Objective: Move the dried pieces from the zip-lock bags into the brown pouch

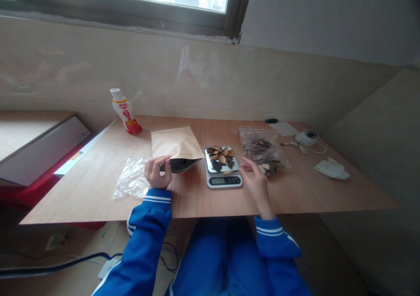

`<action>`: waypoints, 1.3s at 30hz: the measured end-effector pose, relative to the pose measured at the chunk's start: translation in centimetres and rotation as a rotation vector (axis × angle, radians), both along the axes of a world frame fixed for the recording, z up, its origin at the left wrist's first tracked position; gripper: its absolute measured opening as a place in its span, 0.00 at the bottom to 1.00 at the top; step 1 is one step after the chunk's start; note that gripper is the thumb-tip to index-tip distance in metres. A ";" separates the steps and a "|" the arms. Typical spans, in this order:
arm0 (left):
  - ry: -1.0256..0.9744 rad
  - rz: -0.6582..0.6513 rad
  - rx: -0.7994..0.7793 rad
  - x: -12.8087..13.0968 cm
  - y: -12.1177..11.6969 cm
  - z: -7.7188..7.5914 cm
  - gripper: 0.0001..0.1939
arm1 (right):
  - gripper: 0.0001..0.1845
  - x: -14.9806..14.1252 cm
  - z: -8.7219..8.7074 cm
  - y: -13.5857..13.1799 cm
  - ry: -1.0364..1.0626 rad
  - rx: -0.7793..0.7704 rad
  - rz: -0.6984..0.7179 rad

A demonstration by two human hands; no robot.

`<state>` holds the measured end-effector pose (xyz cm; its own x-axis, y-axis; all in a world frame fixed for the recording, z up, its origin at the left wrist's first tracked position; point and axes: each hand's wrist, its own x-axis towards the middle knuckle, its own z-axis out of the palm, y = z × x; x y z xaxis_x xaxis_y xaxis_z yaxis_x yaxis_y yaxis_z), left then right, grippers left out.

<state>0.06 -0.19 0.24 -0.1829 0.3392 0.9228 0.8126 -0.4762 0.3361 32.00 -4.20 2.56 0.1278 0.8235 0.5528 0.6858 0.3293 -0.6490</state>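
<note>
My left hand (158, 172) pinches the lower edge of a kraft paper pouch (176, 144), whose dark inner lining shows at its open mouth. The pouch lies on the wooden table (288, 195) beside a digital kitchen scale (223, 180). Dried brown slices (219, 157) are heaped on the scale's steel top. My right hand (255, 178) hovers with curled fingers next to the scale, its fingertips at the lower corner of a clear zip bag (262, 149) holding more dried slices. Contact with the bag cannot be confirmed.
A crumpled clear plastic bag (131, 179) lies left of my left hand. A white and red drink bottle (125, 111) stands at the back left. A white roll of cord (306, 137), a white cloth (331, 169) and a paper sheet (284, 129) lie to the right.
</note>
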 end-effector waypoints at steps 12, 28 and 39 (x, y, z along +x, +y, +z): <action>0.015 -0.011 -0.007 0.1 0.0 0.2 0.06 | 0.11 -1.6 -0.9 -1.1 -0.117 -0.106 0.196; 0.027 0.022 -0.003 0.1 0.0 0.2 0.06 | 0.12 -2.2 1.0 -0.6 -0.361 -0.174 0.231; 0.027 -0.002 0.011 0.0 0.0 0.1 0.07 | 0.15 -3.3 1.2 2.2 -0.452 -0.119 0.182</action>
